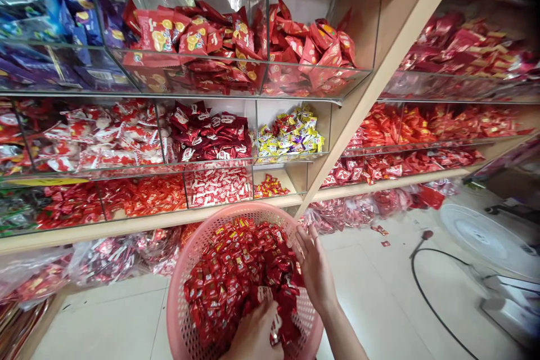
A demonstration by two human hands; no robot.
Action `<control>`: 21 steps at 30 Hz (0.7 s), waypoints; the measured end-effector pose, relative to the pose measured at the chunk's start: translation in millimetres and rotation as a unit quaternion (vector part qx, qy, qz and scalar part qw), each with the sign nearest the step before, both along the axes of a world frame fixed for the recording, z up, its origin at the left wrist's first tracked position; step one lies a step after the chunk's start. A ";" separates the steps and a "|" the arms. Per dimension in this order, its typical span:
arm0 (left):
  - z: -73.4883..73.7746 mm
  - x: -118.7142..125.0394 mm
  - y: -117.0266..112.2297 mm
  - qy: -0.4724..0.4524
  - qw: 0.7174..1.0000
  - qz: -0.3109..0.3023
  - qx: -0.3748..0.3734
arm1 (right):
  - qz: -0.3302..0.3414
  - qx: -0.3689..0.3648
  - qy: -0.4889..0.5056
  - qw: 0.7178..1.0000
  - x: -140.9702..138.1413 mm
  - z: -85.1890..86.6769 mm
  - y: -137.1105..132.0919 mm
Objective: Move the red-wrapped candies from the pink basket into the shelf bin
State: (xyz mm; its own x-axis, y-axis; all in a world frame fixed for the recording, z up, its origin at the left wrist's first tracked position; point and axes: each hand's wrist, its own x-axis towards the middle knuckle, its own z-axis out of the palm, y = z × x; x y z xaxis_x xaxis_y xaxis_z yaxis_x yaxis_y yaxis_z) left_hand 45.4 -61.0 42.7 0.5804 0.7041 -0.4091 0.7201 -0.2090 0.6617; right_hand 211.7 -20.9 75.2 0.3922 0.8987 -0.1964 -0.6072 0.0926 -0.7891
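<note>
A pink perforated plastic basket (179, 292) stands low in front of the shelves, heaped with small red-wrapped candies (228, 270). Inside it, near the front, my left hand (257, 332) is closed on a dark red candy packet (276, 323) with white lettering; its fingertips are partly hidden. My right hand (316, 270) is at the basket's right rim, fingers stretched out and apart, with nothing visible in it. More dark red packets (283, 259) lie in the basket beside the right hand.
Glass-fronted shelf bins hold red packets (194, 36), yellow candies (291, 135) and other sweets. Plastic bags of candy (105, 256) line the floor beneath. At right are a round translucent lid (485, 236), a black cable (415, 275) and a few dropped candies (382, 230).
</note>
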 end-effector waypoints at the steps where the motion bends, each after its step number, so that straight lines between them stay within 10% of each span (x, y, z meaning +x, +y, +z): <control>1: -4.8 0.6 -1.7 0.013 1.000 -0.007 0.000 | 0.004 -0.004 0.000 1.000 0.2 -1.7 -1.8; 7: 0.9 -11.9 8.7 -0.020 0.999 0.044 -0.004 | 0.014 -0.018 -0.040 0.999 5.5 -6.7 -11.9; 11: 7.1 -27.7 30.8 -0.045 0.990 0.131 0.024 | 0.126 -0.033 -0.278 0.952 18.1 -1.7 -23.4; 16: 0.2 -44.4 49.3 -0.065 0.978 0.196 0.028 | 0.503 -0.007 -0.535 0.679 14.5 -6.0 -32.6; 21: 4.6 -50.6 47.7 -0.068 0.974 0.213 0.020 | 0.618 0.018 -0.657 0.431 -5.1 -27.4 -29.9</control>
State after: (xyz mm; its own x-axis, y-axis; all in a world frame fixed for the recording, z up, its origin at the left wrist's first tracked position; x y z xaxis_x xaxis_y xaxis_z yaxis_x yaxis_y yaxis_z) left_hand -5.2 -13.3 47.3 0.2784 0.9067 -0.3169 0.6533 0.0631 0.7545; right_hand 206.6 -50.9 47.8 -0.6398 0.5731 -0.5120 0.7589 0.3665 -0.5382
